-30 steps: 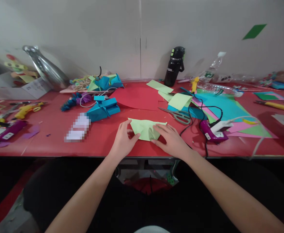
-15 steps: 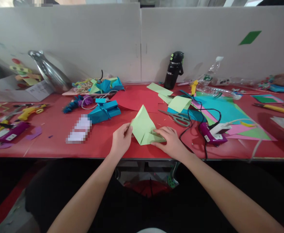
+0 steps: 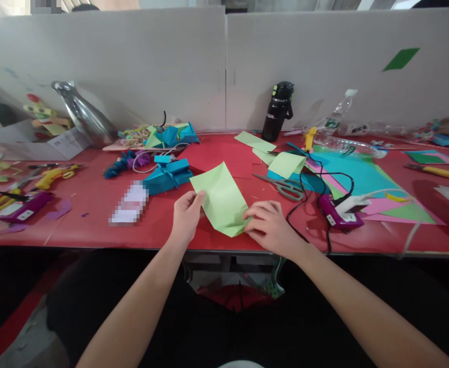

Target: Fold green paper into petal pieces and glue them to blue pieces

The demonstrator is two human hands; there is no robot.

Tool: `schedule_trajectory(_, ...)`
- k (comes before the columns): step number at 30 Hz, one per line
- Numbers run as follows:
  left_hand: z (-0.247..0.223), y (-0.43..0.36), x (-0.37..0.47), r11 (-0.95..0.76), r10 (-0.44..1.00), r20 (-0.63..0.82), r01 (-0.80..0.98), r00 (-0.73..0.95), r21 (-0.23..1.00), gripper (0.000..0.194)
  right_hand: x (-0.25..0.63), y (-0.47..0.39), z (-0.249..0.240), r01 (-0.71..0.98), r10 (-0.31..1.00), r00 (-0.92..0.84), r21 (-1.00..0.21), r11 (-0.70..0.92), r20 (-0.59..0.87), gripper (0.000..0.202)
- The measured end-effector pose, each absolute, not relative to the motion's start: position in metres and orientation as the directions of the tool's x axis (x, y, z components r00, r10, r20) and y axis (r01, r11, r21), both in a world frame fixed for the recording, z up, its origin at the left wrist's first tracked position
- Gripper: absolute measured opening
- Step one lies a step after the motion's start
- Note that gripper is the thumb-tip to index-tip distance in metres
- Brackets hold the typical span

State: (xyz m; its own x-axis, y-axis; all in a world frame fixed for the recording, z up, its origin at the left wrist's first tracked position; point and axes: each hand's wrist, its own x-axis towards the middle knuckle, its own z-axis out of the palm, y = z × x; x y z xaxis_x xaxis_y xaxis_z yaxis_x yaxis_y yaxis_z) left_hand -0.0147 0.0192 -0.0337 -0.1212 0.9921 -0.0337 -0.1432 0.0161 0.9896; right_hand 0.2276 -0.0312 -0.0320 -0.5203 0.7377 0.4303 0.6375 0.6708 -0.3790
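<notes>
- Light green paper (image 3: pixel 222 199), creased and slightly curled at its lower right, is tilted between the two hands above the red surface (image 3: pixel 90 225).
- Left hand (image 3: pixel 186 217): narrow, pinching the paper's edge at 9 o'clock between thumb and fingers.
- Right hand (image 3: pixel 272 227): fingers bent and close at the paper's edge, toward 4 o'clock; whether they grip it I cannot tell.
- From the paper, a red sheet (image 3: pixel 216 153) lies flat at 12 o'clock.
- Folded blue paper (image 3: pixel 166 179) sits at 10 o'clock, a silver jug (image 3: pixel 88 117) farther out that way.
- Grey-handled scissors (image 3: pixel 289 190) lie between 2 and 3 o'clock.
- A black bottle (image 3: pixel 276 117) stands at 1 o'clock.
- A purple power strip (image 3: pixel 339 217) with a white plug (image 3: pixel 350 205) is at 3 o'clock.
</notes>
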Motion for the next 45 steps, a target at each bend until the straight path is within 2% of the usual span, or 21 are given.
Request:
schedule_trajectory(2, -0.033, 0.023, -0.018, -0.004, 0.99, -0.015, -0.131, -0.142, 0.991, 0.033, 0.227, -0.035, -0.027, 0.581, 0.723, -0.543, -0.431, 0.691, 0.428, 0.016)
schedule_trajectory(4, -0.033, 0.025, -0.02, -0.028, 0.989, 0.016, -0.082, -0.147, 0.996, 0.033, 0.226, -0.036, -0.022, 0.526, 0.749, -0.514, -0.537, 0.66, 0.417, 0.022)
schedule_trajectory(9, -0.029, 0.021, -0.014, -0.053, 0.998, 0.053, 0.03, 0.021, 0.998, 0.032, 0.231, -0.021, -0.013, 0.403, 0.908, -0.129, -0.816, 0.415, 0.398, 0.032)
schedule_trajectory(11, -0.027, 0.017, -0.01, -0.051, 0.995, 0.045, 0.07, 0.086, 0.996, 0.032, 0.236, -0.013, -0.014, 0.328, 0.936, -0.065, -0.879, 0.347, 0.345, 0.04)
schedule_trajectory(13, -0.026, 0.015, -0.007, -0.073, 0.994, 0.065, 0.086, 0.083, 0.994, 0.03, 0.239, -0.008, -0.016, 0.255, 0.964, -0.086, -0.93, 0.265, 0.251, 0.049)
schedule_trajectory(15, -0.027, 0.016, -0.006, -0.105, 0.994, 0.104, 0.058, 0.017, 0.993, 0.028, 0.24, -0.008, -0.019, 0.186, 0.98, -0.167, -0.972, 0.141, 0.11, 0.053)
schedule_trajectory(18, -0.028, 0.019, -0.007, -0.161, 0.98, 0.156, -0.033, -0.121, 0.986, 0.027, 0.235, -0.014, -0.021, 0.12, 0.958, -0.263, -0.989, -0.082, -0.112, 0.045)
schedule_trajectory(23, -0.03, 0.021, -0.008, -0.247, 0.942, 0.212, -0.112, -0.262, 0.962, 0.029, 0.225, -0.02, -0.019, 0.05, 0.916, -0.242, -0.947, -0.317, -0.32, 0.043)
schedule_trajectory(31, -0.037, 0.017, 0.0, -0.192, 0.957, 0.152, -0.149, -0.246, 0.97, 0.036, 0.231, -0.015, -0.027, -0.224, 0.959, -0.145, -0.935, -0.273, -0.245, 0.031)
schedule_trajectory(35, -0.033, 0.007, 0.009, 0.005, 0.997, -0.03, -0.359, -0.065, 0.933, 0.056, 0.23, -0.014, -0.028, -0.311, 0.978, -0.112, -0.928, -0.204, -0.178, 0.027)
schedule_trajectory(38, -0.027, 0.0, 0.013, 0.186, 0.982, -0.174, -0.464, 0.068, 0.866, 0.05, 0.229, -0.013, -0.028, -0.374, 0.993, -0.068, -0.92, -0.12, -0.102, 0.025)
schedule_trajectory(41, -0.022, -0.006, 0.013, 0.28, 0.959, -0.218, -0.462, 0.183, 0.842, 0.047, 0.23, -0.011, -0.031, -0.402, 0.997, -0.054, -0.913, -0.064, -0.047, 0.024)
schedule_trajectory(45, -0.017, -0.014, 0.015, 0.367, 0.912, -0.254, -0.365, 0.322, 0.855, 0.057, 0.23, -0.011, -0.034, -0.4, 0.997, -0.083, -0.915, -0.045, -0.013, 0.019)
